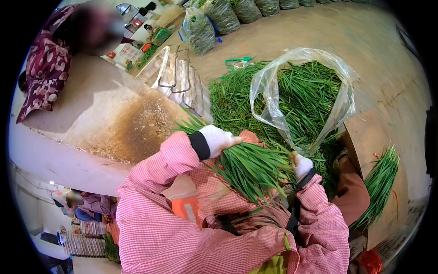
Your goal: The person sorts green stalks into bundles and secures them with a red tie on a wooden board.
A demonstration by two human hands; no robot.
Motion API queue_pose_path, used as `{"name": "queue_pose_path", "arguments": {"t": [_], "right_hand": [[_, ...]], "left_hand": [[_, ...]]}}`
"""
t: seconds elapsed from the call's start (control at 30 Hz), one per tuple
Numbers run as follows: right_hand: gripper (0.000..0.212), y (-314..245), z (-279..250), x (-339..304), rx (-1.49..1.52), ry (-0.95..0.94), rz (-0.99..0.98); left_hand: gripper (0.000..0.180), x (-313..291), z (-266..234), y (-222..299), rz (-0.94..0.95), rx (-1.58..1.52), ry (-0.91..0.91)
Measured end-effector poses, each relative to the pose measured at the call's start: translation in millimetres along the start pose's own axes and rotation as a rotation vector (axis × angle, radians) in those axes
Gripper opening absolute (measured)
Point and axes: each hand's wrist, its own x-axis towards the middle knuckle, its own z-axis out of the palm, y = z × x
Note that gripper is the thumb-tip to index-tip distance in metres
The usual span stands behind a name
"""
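A thick bunch of garlic chives [255, 166] lies slantwise across my lap, over pink checked cloth. My left hand [219, 140], in a white glove with bare fingertips, is closed round it, and some of the bunch sticks out behind that wrist. At the bunch's right end, my right hand [302, 165], gloved likewise, has its fingers curled against the ends of the leaves; exactly how many leaves they pinch is too small to tell. Just beyond my hands, loose green leaves [232, 93] are heaped, with an open clear plastic bag [269, 84] full of them on top.
A tied bunch of chives [381, 185] rests on a brown board [365, 137] at my right. On the left stands a stained pale table [96, 109], with a person [48, 68] behind it. A wire-handled white rack [182, 86] is beside the heap. Several filled bags [198, 32] line the back.
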Motion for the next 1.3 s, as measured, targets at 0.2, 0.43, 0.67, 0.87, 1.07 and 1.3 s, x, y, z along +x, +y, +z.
{"name": "queue_pose_path", "arguments": {"t": [0.2,0.43,0.67,0.87,1.07,1.3], "right_hand": [[0.028,88,-3,-9,0.739,-0.589,0.728],[0.031,-26,-17,17,1.769,-0.486,0.811],[0.032,-14,49,26,1.578,-0.344,0.661],[0.031,9,35,32,0.544,0.069,0.432],[0.028,20,-20,22,1.171,-0.286,0.556],[0.044,-79,29,-30,1.035,-0.972,0.254]], "left_hand": [[0.033,-20,28,-56,-0.119,-0.47,0.191],[0.031,-21,69,-34,-0.342,-1.99,-0.18],[0.036,-77,209,87,-0.142,-2.174,-0.298],[0.035,-109,233,145,-0.161,-2.175,-0.19],[0.035,-110,243,156,-0.139,-2.225,-0.137],[0.034,-107,243,154,-0.11,-2.235,-0.149]]}}
